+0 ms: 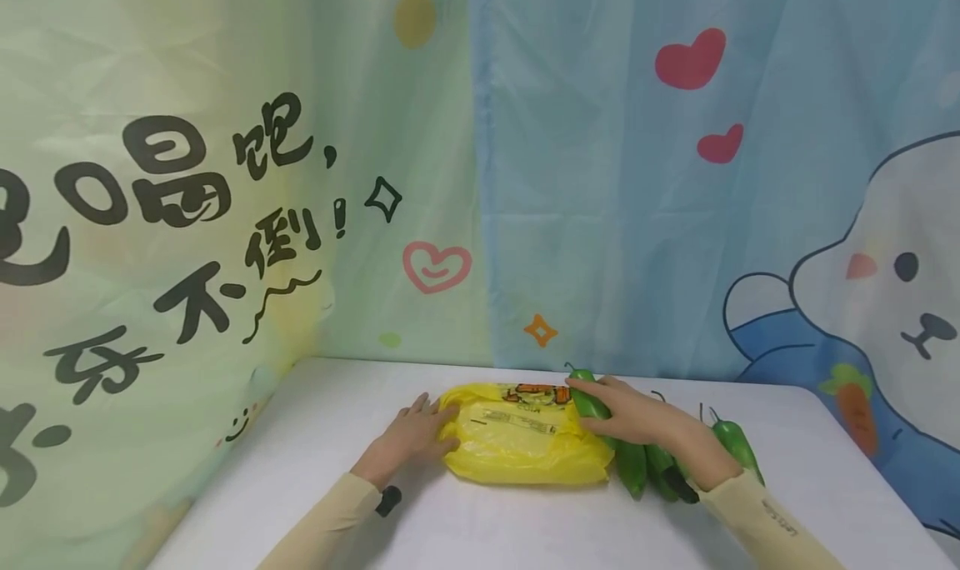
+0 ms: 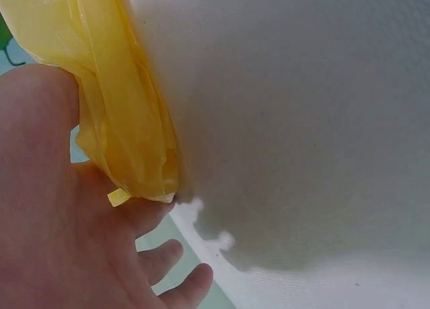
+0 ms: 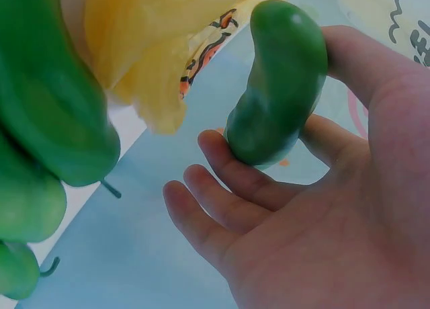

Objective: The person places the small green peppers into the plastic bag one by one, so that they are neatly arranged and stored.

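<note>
A yellow plastic bag point(image 1: 517, 441) with printed lettering lies on the white table, looking filled out. At its left end, my left hand point(image 1: 411, 437) holds the crumpled edge between thumb and index finger, its other fingers spread. My right hand point(image 1: 637, 412) pinches a green chili pepper point(image 3: 282, 80) between thumb and fingers. In the head view this pepper overlaps the bag's right end, its stem pointing away. Under and beside the right hand lie more green peppers point(image 1: 632, 470), partly hidden by the hand and wrist.
Another green pepper point(image 1: 735, 445) lies right of the right wrist, partly covered by it. The white table point(image 1: 300, 470) ends at printed curtains point(image 1: 562, 178) behind and at the left. A small black device point(image 1: 388, 501) sits at the left wrist.
</note>
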Motion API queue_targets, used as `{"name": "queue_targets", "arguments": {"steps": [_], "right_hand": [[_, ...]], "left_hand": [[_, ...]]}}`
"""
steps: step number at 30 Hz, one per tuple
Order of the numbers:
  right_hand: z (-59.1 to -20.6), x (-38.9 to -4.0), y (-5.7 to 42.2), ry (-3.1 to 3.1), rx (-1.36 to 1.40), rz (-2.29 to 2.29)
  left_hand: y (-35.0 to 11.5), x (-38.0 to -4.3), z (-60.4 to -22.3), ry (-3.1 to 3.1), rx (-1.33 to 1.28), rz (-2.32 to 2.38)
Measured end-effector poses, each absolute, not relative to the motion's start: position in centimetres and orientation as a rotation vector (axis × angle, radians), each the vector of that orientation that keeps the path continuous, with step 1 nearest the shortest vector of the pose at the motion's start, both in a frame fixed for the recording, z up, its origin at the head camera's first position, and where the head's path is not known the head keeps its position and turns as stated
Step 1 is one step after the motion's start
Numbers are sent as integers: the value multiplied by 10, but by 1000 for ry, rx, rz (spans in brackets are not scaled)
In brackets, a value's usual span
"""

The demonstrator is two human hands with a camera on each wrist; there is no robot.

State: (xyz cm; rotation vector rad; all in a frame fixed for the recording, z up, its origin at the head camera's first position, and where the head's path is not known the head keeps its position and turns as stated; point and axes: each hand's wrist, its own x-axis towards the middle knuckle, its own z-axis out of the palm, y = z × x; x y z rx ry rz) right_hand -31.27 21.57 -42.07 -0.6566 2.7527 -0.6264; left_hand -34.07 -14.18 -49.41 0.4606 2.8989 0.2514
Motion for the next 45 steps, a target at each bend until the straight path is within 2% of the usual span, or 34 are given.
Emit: {"name": "queue_targets", "arguments": {"steps": [14,45], "right_hand": [[-418,-313,201,2753,-693,-635],[-435,-321,143,2737,-732,-622]], "left_hand": [[-141,-340,-491,2892,463,245],[-142,-340,-492,2899,475,240]]}}
